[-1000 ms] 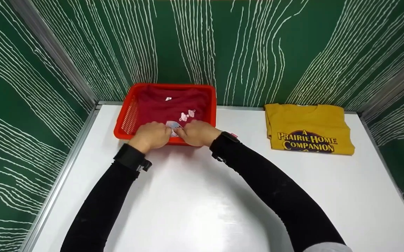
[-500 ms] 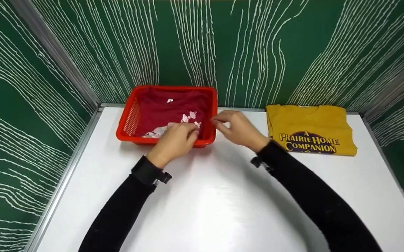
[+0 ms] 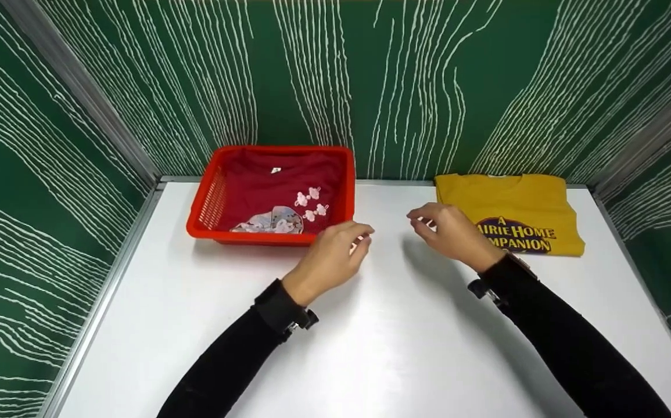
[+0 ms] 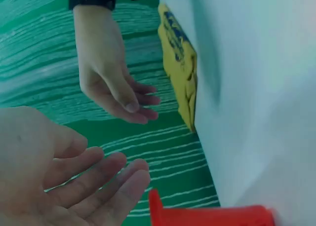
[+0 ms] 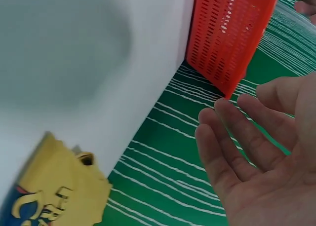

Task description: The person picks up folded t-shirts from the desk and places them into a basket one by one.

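Observation:
My left hand is in the air just in front of the near right corner of a red basket, its fingers loosely bent around nothing. Inside the basket lies a folded dark red shirt with pink flower shapes and a pale printed patch at its near edge. My right hand hovers in front of the left side of a folded yellow T-shirt, partly covering its lettering. In the right wrist view the right hand's fingers are relaxed and hold nothing.
The white table carries the basket at back left and the yellow T-shirt at back right. Green walls with white wavy lines stand behind and on both sides, joined by grey metal corner strips.
Both hands have let go of the patterned edge of the dark red shirt and moved right, away from the basket. The right hand is now near the yellow T-shirt.

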A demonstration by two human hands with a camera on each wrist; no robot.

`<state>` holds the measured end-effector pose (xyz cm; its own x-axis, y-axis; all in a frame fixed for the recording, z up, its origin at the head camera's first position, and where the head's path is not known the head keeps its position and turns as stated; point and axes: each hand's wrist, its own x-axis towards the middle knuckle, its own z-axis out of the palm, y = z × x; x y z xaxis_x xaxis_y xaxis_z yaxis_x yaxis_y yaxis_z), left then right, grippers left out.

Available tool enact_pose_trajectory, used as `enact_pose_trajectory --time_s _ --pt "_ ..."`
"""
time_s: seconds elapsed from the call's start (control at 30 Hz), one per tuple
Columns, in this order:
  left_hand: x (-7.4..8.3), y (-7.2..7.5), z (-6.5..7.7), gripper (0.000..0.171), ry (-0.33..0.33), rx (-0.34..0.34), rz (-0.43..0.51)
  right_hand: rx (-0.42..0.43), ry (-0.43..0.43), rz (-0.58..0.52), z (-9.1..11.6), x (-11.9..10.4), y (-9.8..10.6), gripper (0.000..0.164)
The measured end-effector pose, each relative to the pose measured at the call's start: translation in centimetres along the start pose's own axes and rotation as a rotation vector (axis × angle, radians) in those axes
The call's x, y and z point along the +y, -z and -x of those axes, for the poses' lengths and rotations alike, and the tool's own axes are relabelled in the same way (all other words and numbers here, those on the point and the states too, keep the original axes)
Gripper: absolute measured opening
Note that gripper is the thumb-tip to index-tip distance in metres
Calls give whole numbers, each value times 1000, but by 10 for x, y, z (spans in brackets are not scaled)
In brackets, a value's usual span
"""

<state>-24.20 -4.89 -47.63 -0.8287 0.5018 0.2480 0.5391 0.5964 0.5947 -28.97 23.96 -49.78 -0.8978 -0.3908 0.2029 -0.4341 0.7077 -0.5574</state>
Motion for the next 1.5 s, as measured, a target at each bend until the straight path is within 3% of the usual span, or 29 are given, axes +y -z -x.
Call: enact_pose_trajectory --time_s 0.17,0.33,0.6,0.73,0.87,1.0,1.17,1.5 --pt "-3 -16 -3 30 6 -19 -28 -16 -47 -22 7 8 -3 23" --pt "-13 -33 -2 31 43 -60 -38 -11 -68 19 11 30 -1 25" --pt "-19 -47 2 36 79 -187 -44 92 -227 72 27 76 29 27" --pt "-22 -50 1 36 72 -207 -58 117 -240 132 35 97 40 28" --pt "-25 -52 1 35 63 -201 -72 158 -308 200 38 120 50 32" --pt "-27 -55 3 35 70 -220 -52 65 -431 284 47 142 59 39" --pt "-30 -58 6 34 90 -256 -24 -86 -454 345 57 155 60 42" --pt "-37 -59 13 33 86 -231 -33 -137 -418 376 44 125 41 44"
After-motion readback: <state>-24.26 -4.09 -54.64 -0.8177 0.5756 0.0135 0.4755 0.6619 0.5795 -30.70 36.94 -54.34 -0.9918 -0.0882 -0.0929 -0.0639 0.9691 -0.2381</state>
